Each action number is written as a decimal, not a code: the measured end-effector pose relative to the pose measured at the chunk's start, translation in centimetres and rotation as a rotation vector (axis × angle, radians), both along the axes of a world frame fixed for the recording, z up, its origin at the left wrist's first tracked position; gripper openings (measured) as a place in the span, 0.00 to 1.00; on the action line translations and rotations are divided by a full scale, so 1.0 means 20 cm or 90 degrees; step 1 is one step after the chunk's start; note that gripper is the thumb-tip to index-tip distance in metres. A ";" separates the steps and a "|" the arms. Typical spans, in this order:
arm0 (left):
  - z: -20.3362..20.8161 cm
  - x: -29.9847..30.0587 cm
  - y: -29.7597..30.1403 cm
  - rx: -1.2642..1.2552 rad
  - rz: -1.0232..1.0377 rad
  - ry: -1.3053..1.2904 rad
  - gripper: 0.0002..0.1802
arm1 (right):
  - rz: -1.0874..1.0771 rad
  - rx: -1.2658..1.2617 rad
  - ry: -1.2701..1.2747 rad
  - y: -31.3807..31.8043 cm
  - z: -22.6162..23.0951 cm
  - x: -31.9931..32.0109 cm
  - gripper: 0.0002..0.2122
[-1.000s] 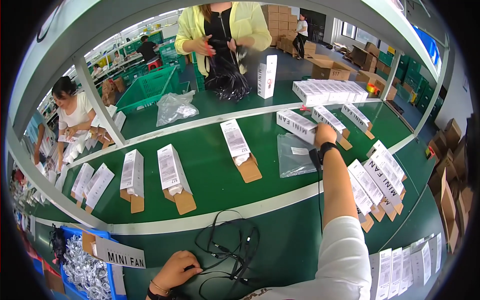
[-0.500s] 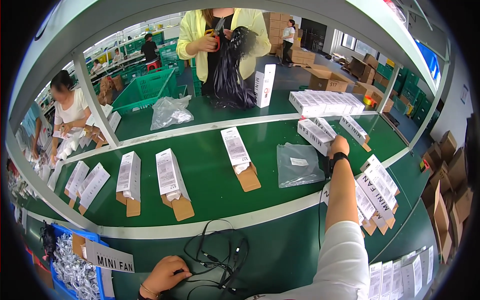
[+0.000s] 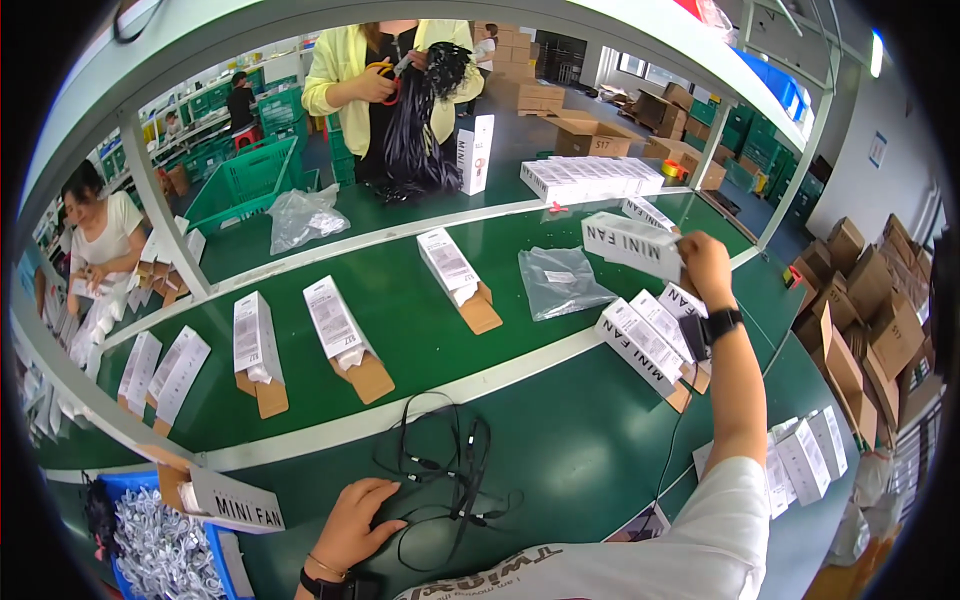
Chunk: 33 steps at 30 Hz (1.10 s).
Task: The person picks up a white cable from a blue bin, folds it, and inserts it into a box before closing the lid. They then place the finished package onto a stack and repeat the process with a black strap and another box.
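Observation:
My right hand [image 3: 708, 268] is closed on the end of a white carton [image 3: 630, 243], raised above the green belt and slightly blurred. I cannot tell if a second carton is held behind it. Below that hand, several white cartons [image 3: 643, 340] with open brown flaps lie side by side at the belt's near rail. My left hand [image 3: 352, 525] rests low on the green table, fingers apart and empty, beside a tangle of black cables [image 3: 455, 470]. Left of it lies another white carton [image 3: 235, 500], open at one end.
Several open cartons [image 3: 338, 325] lie along the belt, with a clear plastic bag [image 3: 562, 280] among them. A blue bin [image 3: 232, 560] holds small grey-white parts. Across the belt, a person in yellow holds orange scissors [image 3: 390, 78] and black strands. White cartons [image 3: 592, 178] stand packed together at the far side.
My right hand has lifted the carton off the belt and brought it toward the near right. My left hand's fingers have spread wider. The whole view has turned a little.

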<state>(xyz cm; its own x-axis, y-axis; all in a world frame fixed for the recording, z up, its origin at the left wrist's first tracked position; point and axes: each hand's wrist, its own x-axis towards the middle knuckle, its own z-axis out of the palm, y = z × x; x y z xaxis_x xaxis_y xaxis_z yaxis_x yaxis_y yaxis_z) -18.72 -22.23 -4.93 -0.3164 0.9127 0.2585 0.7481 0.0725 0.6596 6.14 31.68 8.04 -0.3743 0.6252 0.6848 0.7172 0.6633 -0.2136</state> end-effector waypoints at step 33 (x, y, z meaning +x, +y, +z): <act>-0.06 -0.04 -0.22 -0.096 -0.191 0.128 0.07 | 0.562 -0.231 -0.130 -1.34 -0.66 -1.28 0.14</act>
